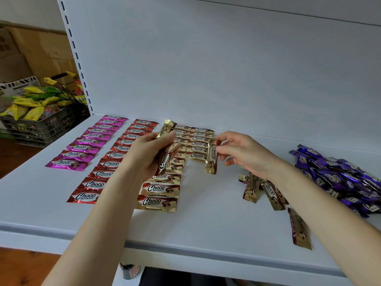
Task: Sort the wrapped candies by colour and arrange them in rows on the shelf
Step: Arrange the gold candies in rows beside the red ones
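Head view: left hand [151,154] grips bunch of gold candies [166,129] above shelf [206,223]. Right hand [244,154] pinches single gold candy [212,159] by top end, hanging near upright. On shelf: pink row [88,141], red row [111,162], gold rows [160,189]. Loose gold candies [268,189] under right wrist. Purple pile [340,178] far right.

Bare shelf [206,203] lies open just right of the gold rows [158,188]. Further right, loose gold candies [252,186] and a purple heap [340,178] crowd it.

We see even, soft light on the white shelf [206,213], faint shadows, glinting purple wrappers [338,178], edges bowed by wide-angle.
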Action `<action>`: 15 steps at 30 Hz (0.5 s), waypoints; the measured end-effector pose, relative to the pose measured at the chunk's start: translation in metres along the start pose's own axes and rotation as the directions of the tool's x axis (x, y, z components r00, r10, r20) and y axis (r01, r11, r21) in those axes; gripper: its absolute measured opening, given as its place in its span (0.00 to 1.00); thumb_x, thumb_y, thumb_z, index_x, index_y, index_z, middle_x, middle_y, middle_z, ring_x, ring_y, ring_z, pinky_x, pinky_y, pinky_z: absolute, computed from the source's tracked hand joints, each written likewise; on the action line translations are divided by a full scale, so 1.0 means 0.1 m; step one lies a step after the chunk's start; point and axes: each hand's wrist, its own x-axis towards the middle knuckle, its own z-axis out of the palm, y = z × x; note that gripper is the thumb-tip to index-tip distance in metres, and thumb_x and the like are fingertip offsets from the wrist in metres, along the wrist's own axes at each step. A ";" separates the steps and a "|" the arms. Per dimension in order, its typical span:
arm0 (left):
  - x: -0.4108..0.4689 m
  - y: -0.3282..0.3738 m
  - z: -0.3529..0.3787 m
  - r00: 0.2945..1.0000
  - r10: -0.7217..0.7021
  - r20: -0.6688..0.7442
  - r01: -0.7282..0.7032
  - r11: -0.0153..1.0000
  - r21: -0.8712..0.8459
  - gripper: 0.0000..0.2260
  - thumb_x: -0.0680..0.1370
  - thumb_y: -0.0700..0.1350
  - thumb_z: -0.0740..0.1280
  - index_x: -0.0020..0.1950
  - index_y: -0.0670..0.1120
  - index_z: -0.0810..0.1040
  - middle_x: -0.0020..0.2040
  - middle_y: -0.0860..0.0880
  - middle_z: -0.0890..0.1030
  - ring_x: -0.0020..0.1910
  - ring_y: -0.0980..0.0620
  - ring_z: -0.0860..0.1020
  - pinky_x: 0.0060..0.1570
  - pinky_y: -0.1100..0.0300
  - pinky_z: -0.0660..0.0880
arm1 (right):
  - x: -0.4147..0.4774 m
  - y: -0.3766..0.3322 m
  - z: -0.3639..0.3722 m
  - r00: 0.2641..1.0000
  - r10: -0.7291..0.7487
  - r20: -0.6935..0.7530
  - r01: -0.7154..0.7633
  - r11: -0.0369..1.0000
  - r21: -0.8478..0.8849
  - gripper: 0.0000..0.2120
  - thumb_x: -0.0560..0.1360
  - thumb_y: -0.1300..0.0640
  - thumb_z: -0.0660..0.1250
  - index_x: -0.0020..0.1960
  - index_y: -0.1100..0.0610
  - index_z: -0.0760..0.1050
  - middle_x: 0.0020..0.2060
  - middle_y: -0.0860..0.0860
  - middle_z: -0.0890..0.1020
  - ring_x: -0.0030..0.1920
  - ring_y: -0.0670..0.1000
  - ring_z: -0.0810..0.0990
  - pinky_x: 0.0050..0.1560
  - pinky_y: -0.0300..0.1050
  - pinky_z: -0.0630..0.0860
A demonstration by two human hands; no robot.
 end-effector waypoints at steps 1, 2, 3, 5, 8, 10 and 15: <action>0.00 0.00 0.00 1.000 -0.004 0.001 0.004 1.000 0.000 0.03 0.74 0.37 0.67 0.46 0.38 0.75 0.28 0.47 0.79 0.25 0.55 0.79 0.27 0.66 0.77 | 0.00 0.01 0.00 0.999 -0.001 0.051 0.006 0.994 -0.108 0.11 0.76 0.64 0.62 0.47 0.49 0.76 0.39 0.50 0.77 0.38 0.46 0.74 0.40 0.38 0.73; 0.00 0.00 0.00 1.000 -0.008 0.002 0.008 1.000 0.002 0.04 0.75 0.38 0.67 0.46 0.38 0.75 0.28 0.47 0.79 0.25 0.55 0.79 0.27 0.67 0.77 | 0.01 0.02 0.01 0.995 -0.004 0.096 0.026 0.975 -0.222 0.12 0.76 0.64 0.63 0.46 0.47 0.77 0.40 0.51 0.78 0.39 0.48 0.75 0.42 0.40 0.73; 0.00 0.00 0.00 1.000 -0.011 0.003 0.011 1.000 0.007 0.05 0.75 0.38 0.67 0.47 0.37 0.75 0.28 0.47 0.79 0.25 0.56 0.78 0.26 0.67 0.76 | 0.02 0.05 0.03 0.992 -0.013 0.125 0.053 0.946 -0.321 0.12 0.76 0.63 0.64 0.47 0.45 0.76 0.42 0.53 0.79 0.41 0.50 0.76 0.45 0.43 0.74; 0.00 0.00 0.00 1.000 -0.014 0.001 0.014 1.000 0.020 0.06 0.75 0.38 0.67 0.48 0.37 0.75 0.28 0.47 0.78 0.24 0.56 0.78 0.25 0.67 0.75 | 0.05 0.10 0.08 0.988 -0.037 0.149 0.100 0.892 -0.441 0.11 0.75 0.61 0.66 0.52 0.46 0.77 0.42 0.53 0.80 0.44 0.49 0.77 0.47 0.43 0.73; -0.01 -0.01 0.00 1.000 -0.009 -0.002 0.009 1.000 0.024 0.06 0.75 0.38 0.67 0.48 0.37 0.75 0.28 0.48 0.78 0.25 0.56 0.78 0.24 0.68 0.75 | 0.04 0.13 0.12 0.991 -0.085 0.102 0.127 0.839 -0.529 0.11 0.74 0.58 0.67 0.56 0.52 0.76 0.42 0.45 0.78 0.46 0.45 0.77 0.43 0.32 0.71; -0.01 -0.01 -0.01 1.000 -0.007 -0.001 0.007 1.000 0.022 0.05 0.75 0.39 0.67 0.47 0.38 0.75 0.27 0.48 0.79 0.25 0.56 0.78 0.24 0.67 0.75 | -0.01 0.16 0.11 0.992 -0.110 0.065 0.127 0.825 -0.550 0.05 0.73 0.54 0.69 0.48 0.50 0.76 0.41 0.44 0.79 0.44 0.44 0.77 0.42 0.33 0.71; 0.01 -0.01 -0.01 1.000 0.021 -0.016 -0.022 1.000 -0.010 0.04 0.76 0.40 0.66 0.47 0.39 0.74 0.32 0.46 0.77 0.25 0.56 0.78 0.24 0.67 0.75 | -0.13 0.22 0.09 0.989 -0.035 0.145 0.125 0.723 -0.679 0.08 0.70 0.49 0.71 0.47 0.50 0.79 0.37 0.41 0.78 0.42 0.42 0.78 0.46 0.40 0.74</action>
